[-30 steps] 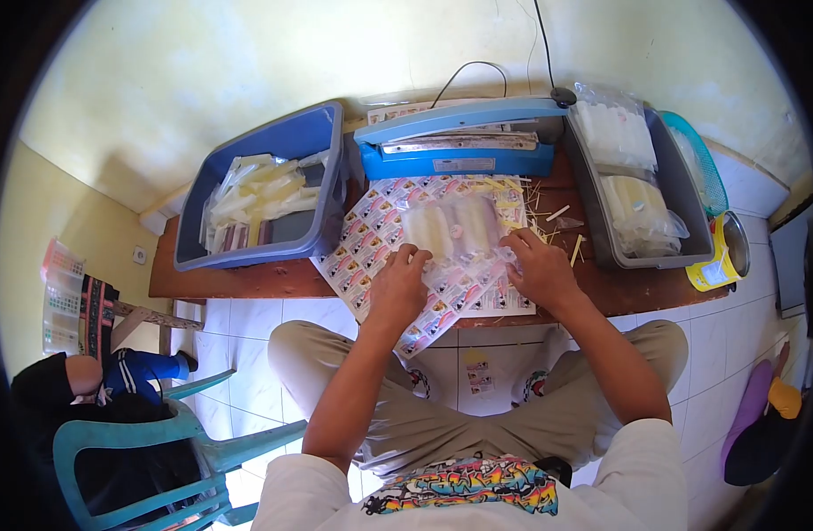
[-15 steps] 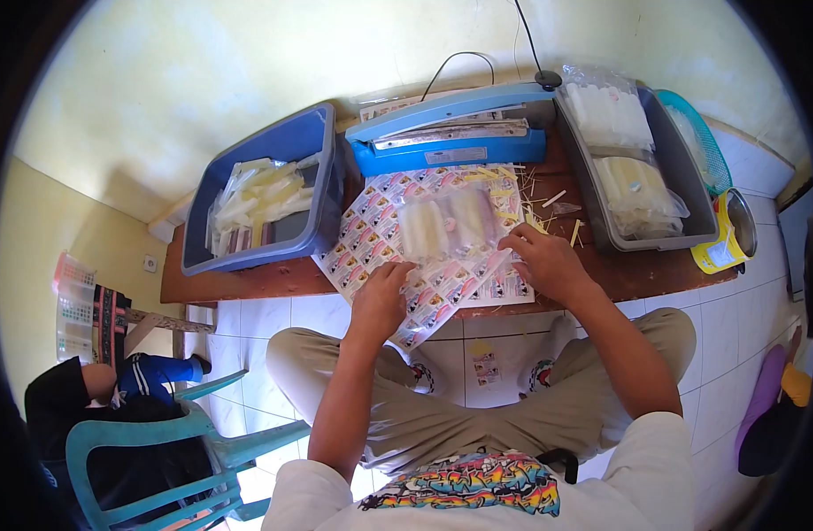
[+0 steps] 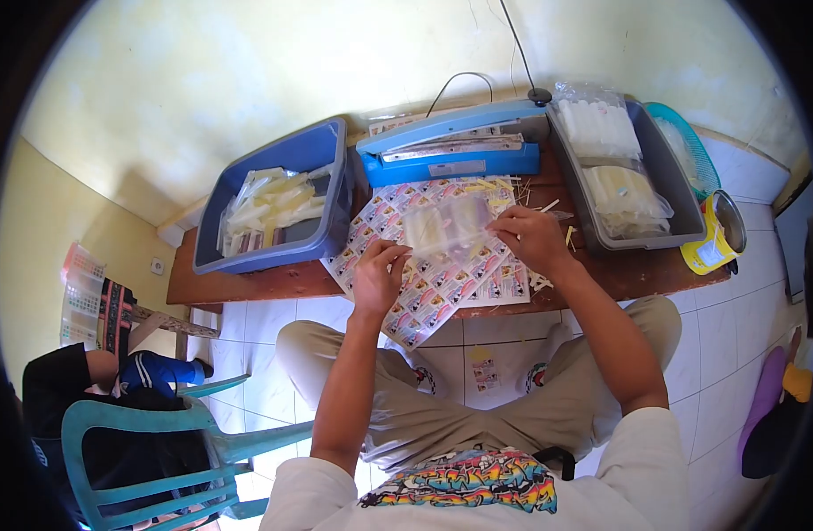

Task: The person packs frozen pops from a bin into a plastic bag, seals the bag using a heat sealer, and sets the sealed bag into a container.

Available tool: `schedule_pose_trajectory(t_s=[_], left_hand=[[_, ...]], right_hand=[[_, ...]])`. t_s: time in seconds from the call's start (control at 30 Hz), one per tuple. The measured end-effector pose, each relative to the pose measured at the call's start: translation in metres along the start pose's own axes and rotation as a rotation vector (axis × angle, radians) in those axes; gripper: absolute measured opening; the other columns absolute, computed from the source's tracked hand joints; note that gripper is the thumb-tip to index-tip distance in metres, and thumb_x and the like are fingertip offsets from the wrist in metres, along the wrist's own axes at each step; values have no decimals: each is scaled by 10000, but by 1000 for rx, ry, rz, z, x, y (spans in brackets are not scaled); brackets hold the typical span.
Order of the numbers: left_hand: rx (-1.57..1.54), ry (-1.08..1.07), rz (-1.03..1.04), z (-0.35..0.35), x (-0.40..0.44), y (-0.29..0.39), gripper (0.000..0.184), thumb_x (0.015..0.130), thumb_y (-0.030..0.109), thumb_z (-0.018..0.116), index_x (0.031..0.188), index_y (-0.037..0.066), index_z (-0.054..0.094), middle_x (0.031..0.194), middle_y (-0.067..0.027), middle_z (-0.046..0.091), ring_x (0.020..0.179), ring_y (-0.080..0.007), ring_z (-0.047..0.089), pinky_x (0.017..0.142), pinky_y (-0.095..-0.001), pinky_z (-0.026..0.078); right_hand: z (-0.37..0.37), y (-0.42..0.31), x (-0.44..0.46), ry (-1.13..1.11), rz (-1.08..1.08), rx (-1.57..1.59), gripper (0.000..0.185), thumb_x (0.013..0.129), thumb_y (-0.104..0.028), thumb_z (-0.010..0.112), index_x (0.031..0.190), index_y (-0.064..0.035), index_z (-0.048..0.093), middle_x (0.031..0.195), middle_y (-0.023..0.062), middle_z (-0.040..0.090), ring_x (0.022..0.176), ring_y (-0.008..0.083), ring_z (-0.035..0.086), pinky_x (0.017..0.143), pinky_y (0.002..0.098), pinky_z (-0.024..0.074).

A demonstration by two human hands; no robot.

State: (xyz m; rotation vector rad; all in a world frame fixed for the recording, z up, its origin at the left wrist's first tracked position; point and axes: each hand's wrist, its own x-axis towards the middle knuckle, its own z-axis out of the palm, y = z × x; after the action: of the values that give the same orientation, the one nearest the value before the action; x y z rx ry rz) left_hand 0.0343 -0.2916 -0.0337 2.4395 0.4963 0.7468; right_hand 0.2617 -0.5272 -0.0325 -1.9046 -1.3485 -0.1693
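Note:
A clear plastic packet (image 3: pixel 445 228) with pale and purplish contents is above the sheet of printed labels (image 3: pixel 411 311). My left hand (image 3: pixel 379 273) pinches the packet's near left corner. At its right edge, my right hand (image 3: pixel 532 241) pinches the plastic between thumb and fingers. Just behind the packet, the blue impulse sealer (image 3: pixel 455 165) stands with its long arm raised at an angle. Whether the packet touches the sheet beneath I cannot tell.
A grey-blue tub (image 3: pixel 337 208) with pale packets stands left on the wooden bench (image 3: pixel 265 285). To the right are a grey tub (image 3: pixel 635 241) of filled bags, a teal basket (image 3: pixel 707 168) and a yellow tin (image 3: pixel 709 250). A green chair (image 3: pixel 141 423) stands lower left.
Both hands have moved up and closed on the packet's edges. The packet has shifted slightly and appears lifted at its near side. My head view has moved a little.

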Motion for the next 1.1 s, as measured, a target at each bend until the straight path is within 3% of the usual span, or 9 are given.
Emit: schedule_pose_trajectory(t_s=[0.07,0.33,0.4,0.47,0.5,0.57,0.67,0.8,1.1], left_hand=[[76,52,130,-1,10,-7,104,923,92,792,1021,85,828,997,-87,755,858,-298,749,763,-407,591],[69,80,226,-31,91,-1,149,969,164,768,1071,87,845,1061,-118,772,883,-316,746,797,-408,587],[13,-62,93,-33,112,-1,170,984,175,757,1094,77,840,1074,-120,777,884,-299,749,795,-391,582],[-2,-56,100,-23,133,-16,185,988,180,754,1106,62,833,1028,-117,779,843,-255,747,766,-376,579],[-108,-104,-35,-18,143,-23,190,991,179,753,1119,61,830,989,-113,771,811,-219,735,734,-373,577],[-291,-175,-265,-11,157,-36,225,1013,193,748,1168,45,815,878,-82,741,746,-119,686,647,-345,582],[-467,-76,-321,3,162,-41,248,1035,202,735,1194,22,801,857,-53,726,739,-95,663,634,-316,603],[-442,-15,-275,13,168,-33,248,1043,192,724,1188,3,794,843,-40,717,732,-94,657,640,-305,625],[-563,-172,-373,22,189,-12,263,1095,213,636,1234,30,765,992,-64,819,840,-121,777,625,-271,572]], right_hand=[[-4,-1,11,24,8,36,113,934,-198,778,1009,-144,844,1023,52,784,912,284,763,802,406,608],[-22,0,75,145,133,72,181,941,-232,759,1062,-138,855,1022,144,803,920,357,764,853,426,609],[-23,6,91,119,260,25,188,934,-251,767,1060,-150,861,987,151,803,900,356,772,842,421,617],[-29,12,110,48,353,37,184,932,-234,767,1065,-142,855,976,153,803,900,350,775,840,422,619],[-31,15,115,-28,448,57,181,931,-217,767,1069,-135,848,965,155,802,899,343,777,837,423,621],[-31,22,121,12,403,80,175,936,-175,746,1073,-113,835,946,151,808,866,310,789,813,408,628],[-26,25,123,60,419,225,170,941,-95,708,1074,-65,809,910,134,816,797,238,802,762,369,638],[-17,37,131,120,495,360,171,945,-40,673,1061,-13,795,868,95,815,723,148,792,700,302,640],[-32,48,139,115,569,259,148,964,-69,687,1046,-5,793,854,111,812,734,150,792,714,296,641]])
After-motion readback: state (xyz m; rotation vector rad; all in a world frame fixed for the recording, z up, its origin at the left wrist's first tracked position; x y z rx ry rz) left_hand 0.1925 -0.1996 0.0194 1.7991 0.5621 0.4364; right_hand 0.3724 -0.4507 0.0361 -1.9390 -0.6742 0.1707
